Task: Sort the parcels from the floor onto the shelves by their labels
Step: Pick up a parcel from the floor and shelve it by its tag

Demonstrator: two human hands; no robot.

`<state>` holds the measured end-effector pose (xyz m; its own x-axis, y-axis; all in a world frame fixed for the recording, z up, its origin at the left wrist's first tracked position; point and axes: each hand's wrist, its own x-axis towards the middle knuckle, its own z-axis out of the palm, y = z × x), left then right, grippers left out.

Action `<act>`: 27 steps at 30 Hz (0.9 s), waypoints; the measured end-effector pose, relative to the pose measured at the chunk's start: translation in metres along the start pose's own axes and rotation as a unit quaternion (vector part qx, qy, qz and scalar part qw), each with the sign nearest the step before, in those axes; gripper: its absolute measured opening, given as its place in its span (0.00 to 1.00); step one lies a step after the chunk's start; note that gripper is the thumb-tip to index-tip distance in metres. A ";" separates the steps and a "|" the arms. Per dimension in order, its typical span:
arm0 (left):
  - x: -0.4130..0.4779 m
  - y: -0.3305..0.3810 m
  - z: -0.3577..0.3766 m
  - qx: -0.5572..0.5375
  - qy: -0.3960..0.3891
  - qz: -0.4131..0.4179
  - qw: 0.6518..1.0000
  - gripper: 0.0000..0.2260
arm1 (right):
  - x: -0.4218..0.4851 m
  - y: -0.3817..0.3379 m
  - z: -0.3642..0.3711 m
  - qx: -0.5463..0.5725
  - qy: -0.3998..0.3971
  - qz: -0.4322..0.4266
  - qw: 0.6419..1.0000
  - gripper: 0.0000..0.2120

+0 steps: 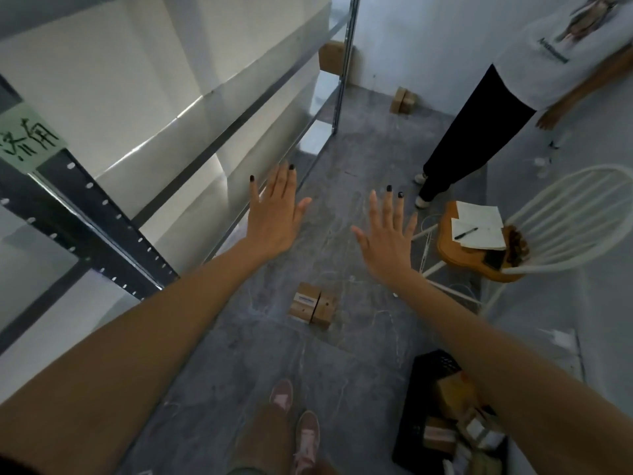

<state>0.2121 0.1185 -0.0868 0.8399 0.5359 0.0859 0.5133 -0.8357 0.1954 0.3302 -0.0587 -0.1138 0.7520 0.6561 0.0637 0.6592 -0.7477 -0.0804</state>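
My left hand and my right hand are stretched out in front of me, fingers spread, holding nothing. Below them on the grey floor stand two small cardboard parcels side by side, one with a white label. A black crate at the lower right holds several more labelled parcels. The metal shelving unit runs along my left, with a green handwritten label on its frame.
Another person stands at the far right. A white wire chair with papers and a pen on its wooden seat is to my right. More cardboard boxes sit by the far wall and one behind the shelf post.
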 end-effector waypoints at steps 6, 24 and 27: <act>0.042 -0.009 0.021 -0.130 -0.087 -0.041 0.987 0.27 | 0.039 -0.002 0.030 0.076 -0.102 0.043 0.991 0.34; 0.159 -0.058 0.128 -0.344 -0.281 -0.080 0.893 0.21 | 0.149 -0.045 0.155 0.427 -0.310 0.264 0.807 0.22; 0.162 -0.068 0.183 -0.377 -0.288 -0.134 0.870 0.21 | 0.156 -0.043 0.211 0.475 -0.321 0.341 0.745 0.24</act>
<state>0.3453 0.2404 -0.2652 0.7680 0.3691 -0.5234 0.6255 -0.2564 0.7369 0.4179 0.0975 -0.3102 0.5515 0.2984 -0.7790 -0.4057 -0.7199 -0.5631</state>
